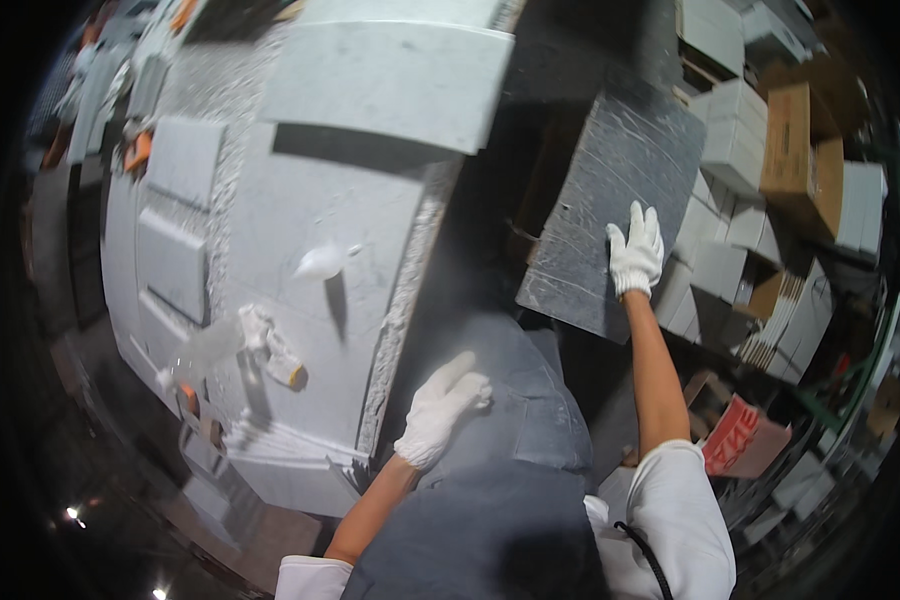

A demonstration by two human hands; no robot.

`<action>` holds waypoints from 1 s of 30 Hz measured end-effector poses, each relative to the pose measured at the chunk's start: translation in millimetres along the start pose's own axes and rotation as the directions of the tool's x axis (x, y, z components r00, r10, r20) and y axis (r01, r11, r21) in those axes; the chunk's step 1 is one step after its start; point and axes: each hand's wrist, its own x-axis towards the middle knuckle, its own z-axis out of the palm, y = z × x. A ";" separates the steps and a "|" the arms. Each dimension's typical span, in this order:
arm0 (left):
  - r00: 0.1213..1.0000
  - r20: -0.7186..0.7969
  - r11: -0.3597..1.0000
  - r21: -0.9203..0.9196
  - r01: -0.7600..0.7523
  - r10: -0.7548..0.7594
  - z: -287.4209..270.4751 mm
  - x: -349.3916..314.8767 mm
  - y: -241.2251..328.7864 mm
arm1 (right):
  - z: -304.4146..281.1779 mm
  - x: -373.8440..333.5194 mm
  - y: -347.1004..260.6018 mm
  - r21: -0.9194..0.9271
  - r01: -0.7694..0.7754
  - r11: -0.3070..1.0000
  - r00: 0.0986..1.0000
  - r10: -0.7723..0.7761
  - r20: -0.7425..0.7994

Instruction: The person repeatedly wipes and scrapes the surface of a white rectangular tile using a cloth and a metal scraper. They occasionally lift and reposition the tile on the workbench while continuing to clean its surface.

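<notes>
My right hand [637, 250], in a white knit glove, lies flat with fingers stretched on a dark grey slab [610, 190] with thin white veins. My left hand [443, 408], gloved the same way, is in front of my dark apron, its fingers loosely apart and nothing seen in it. To its left stands a work surface with a large pale stone-like slab [345, 215]. On that slab are a small white cone-tipped object [320, 262], a crumpled white glove [270, 345] with a yellow edge, and a translucent plastic bottle [208, 352].
Another pale panel [390, 80] lies at the far end of the work surface. Smaller pale panels [173, 250] line its left side. A dark gap [490, 210] separates it from the dark slab. White boxes [735, 135] and a brown carton [788, 150] are stacked on the right.
</notes>
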 end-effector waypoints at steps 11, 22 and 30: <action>0.994 -0.081 0.582 0.813 0.026 0.069 42.4 156.0 -13.0 | 44.8 4.9 41.2 -0.168 0.003 0.986 0.985 -0.032 -0.172; 0.998 -0.061 0.682 0.731 0.035 0.015 37.0 239.2 -92.9 | 42.9 7.6 45.0 -0.085 0.052 0.995 0.946 -0.077 -0.314; 0.995 -0.086 0.697 0.716 0.028 0.048 22.7 249.1 -106.4 | 29.3 -57.9 89.0 0.471 -0.378 0.797 0.886 0.460 -0.066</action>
